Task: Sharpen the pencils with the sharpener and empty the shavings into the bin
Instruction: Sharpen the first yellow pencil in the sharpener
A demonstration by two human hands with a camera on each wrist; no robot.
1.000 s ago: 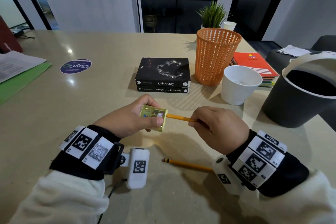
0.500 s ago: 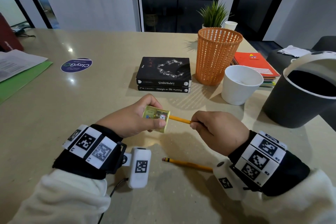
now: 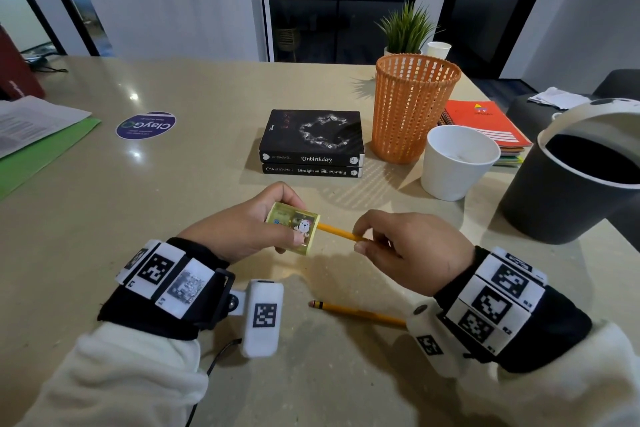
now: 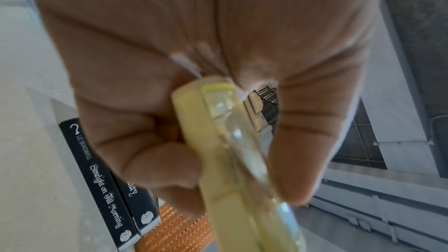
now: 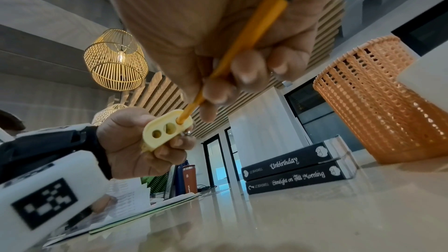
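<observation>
Left hand (image 3: 242, 229) gripping yellow sharpener (image 3: 293, 228), right hand (image 3: 412, 250) pinching pencil (image 3: 341, 233) seated in its hole. Beige glossy table (image 3: 173, 201) below both hands, spare pencil (image 3: 358, 313) under right wrist. Books (image 3: 311, 146), orange basket (image 3: 414, 107), dark bin (image 3: 568, 191) beyond; glass doors behind.

A glossy, translucent yellow plastic sharpener (image 3: 293, 228) met a smooth painted pencil (image 3: 341, 234) above a polished, reflective tabletop (image 3: 207, 87), near an orange plastic mesh basket (image 3: 414, 107).

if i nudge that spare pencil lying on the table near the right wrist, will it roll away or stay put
The spare pencil lies flat on a smooth, glossy table, so a sideways nudge would probably make it slide or roll a little. Whether its barrel is round or faceted is too small to tell. It looks thin and rigid, so likely light and stiff. Its eraser end may drag slightly.
</observation>
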